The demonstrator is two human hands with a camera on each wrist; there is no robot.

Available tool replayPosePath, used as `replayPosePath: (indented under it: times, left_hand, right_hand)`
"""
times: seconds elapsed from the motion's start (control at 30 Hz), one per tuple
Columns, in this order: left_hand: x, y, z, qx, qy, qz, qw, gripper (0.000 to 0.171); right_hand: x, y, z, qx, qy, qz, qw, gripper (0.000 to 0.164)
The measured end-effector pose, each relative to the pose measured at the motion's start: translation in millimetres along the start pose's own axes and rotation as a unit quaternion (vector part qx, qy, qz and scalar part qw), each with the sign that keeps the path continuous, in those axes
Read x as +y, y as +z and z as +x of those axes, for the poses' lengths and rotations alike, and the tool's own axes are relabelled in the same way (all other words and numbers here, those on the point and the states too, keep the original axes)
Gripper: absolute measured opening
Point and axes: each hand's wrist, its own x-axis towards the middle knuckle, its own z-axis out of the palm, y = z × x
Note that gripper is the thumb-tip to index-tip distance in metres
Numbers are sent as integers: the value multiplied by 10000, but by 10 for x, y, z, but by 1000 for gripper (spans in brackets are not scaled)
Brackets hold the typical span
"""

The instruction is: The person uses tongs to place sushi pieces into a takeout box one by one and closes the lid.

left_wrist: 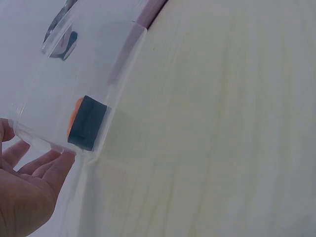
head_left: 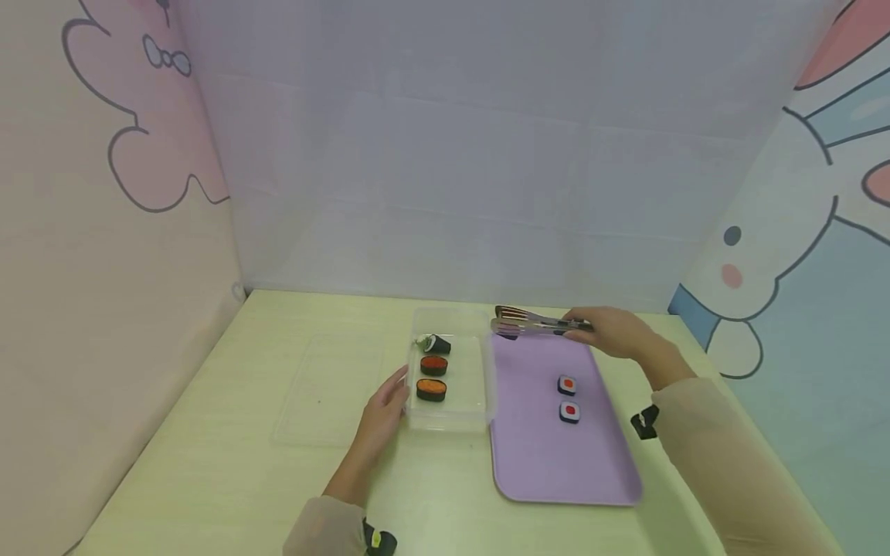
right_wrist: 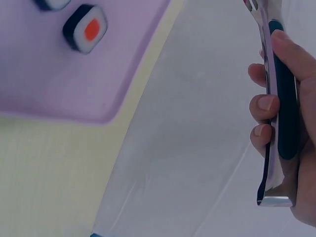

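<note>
My left hand (head_left: 384, 411) rests its fingertips against the left wall of a clear plastic container (head_left: 473, 422). Inside it, in a column along the left, are a dark seaweed roll with green leaves (head_left: 438, 345), a red-topped sushi piece (head_left: 434, 366) and an orange-topped one (head_left: 431, 391). The left wrist view shows the orange-topped piece (left_wrist: 89, 123) through the clear wall. Up at the right, my right hand (head_left: 612, 330) grips metal tongs (head_left: 531, 321) with dark handle grips. Their heads point left, above the container's far right corner, and no food shows between them.
A purple tray (head_left: 542, 471) lies right of the container, bearing two small sushi rolls, one with an orange centre (head_left: 567, 384) and one with a red centre (head_left: 569, 412). On the left, a clear flat lid (head_left: 327, 394) lies on the table (head_left: 229, 479). Cloth walls enclose three sides.
</note>
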Motion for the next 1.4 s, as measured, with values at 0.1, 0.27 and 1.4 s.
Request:
replayPosePath:
  times: [0.1,0.27,1.4]
  left_hand:
    - [-14,-8,3,-13,101,-103,9999,44]
    - [-14,-6,-2,-46,190,-161,9997,44]
    - [-31,-10,-10,-41,248,-131,9996,43]
  right_hand:
    - [-142,11,157,-43,-186,-14,9998,41]
    - [-335,53,384,-161,-453,-182,9987,37]
    - [-673,198,531,-625,30,-546,9965,30]
